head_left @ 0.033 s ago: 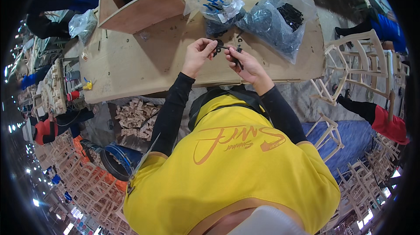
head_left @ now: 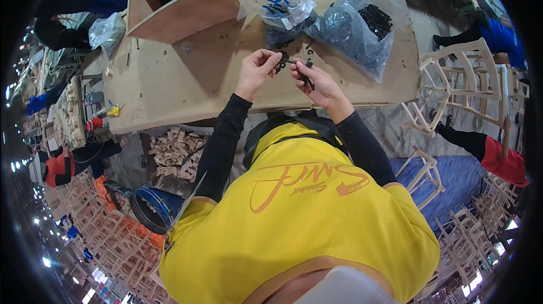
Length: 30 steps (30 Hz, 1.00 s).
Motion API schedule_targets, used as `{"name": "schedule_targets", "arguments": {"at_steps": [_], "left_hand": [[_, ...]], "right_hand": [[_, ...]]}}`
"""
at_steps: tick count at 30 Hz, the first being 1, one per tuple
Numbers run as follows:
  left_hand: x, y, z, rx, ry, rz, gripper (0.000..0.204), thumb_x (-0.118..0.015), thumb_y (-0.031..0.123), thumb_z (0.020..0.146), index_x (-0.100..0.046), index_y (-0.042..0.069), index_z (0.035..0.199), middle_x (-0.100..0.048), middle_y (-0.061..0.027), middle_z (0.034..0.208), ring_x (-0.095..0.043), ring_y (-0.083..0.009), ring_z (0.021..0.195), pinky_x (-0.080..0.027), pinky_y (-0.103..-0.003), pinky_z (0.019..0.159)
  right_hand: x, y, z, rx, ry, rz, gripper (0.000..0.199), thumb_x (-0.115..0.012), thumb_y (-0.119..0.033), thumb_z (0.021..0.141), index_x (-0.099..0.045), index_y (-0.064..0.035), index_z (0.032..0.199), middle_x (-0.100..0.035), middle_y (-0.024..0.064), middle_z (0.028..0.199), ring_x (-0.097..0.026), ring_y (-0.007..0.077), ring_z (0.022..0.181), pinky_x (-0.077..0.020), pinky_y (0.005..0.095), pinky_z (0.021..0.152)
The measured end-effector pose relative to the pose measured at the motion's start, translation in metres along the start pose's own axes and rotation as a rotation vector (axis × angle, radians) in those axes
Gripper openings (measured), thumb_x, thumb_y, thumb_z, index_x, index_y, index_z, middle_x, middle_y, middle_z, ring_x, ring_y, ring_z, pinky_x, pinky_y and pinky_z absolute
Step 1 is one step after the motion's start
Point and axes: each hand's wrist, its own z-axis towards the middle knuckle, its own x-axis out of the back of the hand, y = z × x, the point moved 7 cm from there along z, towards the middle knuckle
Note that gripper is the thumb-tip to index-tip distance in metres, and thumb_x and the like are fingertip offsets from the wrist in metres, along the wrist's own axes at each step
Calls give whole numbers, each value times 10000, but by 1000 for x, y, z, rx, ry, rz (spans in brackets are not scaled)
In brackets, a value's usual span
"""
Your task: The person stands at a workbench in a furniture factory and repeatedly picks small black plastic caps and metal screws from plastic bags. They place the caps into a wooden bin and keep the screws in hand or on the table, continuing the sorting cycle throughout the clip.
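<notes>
Head view looks down over a broad, pale plywood worktable (head_left: 169,86) that fills the upper middle of the frame, its front edge curving across the centre. Below it, in the lower half, the person's yellow shirt with black sleeves (head_left: 300,219) takes up most of the picture. At the upper left of the table stands an open plywood box (head_left: 186,13) with dark contents. To the upper right of centre lie two clear plastic bags: the larger clear plastic bag of small black parts (head_left: 353,27) sits on the right, and a smaller clear bag with blue print and a white label (head_left: 277,4) lies just beside it on the left. Pale unfinished wooden chair frames (head_left: 452,86) crowd the right edge, and a heap of small wooden blocks (head_left: 172,151) lies under the table at left, above a blue round tub (head_left: 150,208).

Just above the frame's centre, over the table's front part, the left hand (head_left: 254,72) is curled, its fingertips pinching a small black plastic fitting (head_left: 282,61). The right hand (head_left: 319,83) is closed around a thin black rod-like part (head_left: 308,75), which meets the fitting between the two hands, just below the bags
</notes>
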Motion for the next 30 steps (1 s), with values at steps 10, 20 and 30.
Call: {"name": "schedule_targets", "arguments": {"at_steps": [10, 20, 30], "left_hand": [[-21, 65, -25, -493, 91, 581, 171, -718, 100, 835, -706, 52, 999, -584, 13, 707, -506, -67, 607, -398, -226, 547], [-39, 92, -40, -557, 76, 814, 164, -730, 97, 804, -715, 73, 966, -559, -37, 694, -505, -111, 586, -407, -257, 542], [50, 231, -4, -854, 380, 764, 164, -722, 155, 843, -712, 9, 919, -668, -23, 767, -592, -85, 658, -478, -225, 618]], "right_hand": [[-6, 7, 0, -73, -117, 208, 202, -579, -172, 956, -580, -68, 1130, -644, 8, 958, -613, 95, 850, -480, 215, 658], [-24, 4, -3, -114, -259, 270, 208, -559, -207, 970, -582, -73, 1128, -613, -8, 944, -582, 88, 800, -486, 211, 671], [-1, -3, 0, -12, -13, 28, 280, -407, -206, 1022, -467, -100, 1274, -621, 34, 1140, -600, 147, 1002, -481, 275, 776]]}}
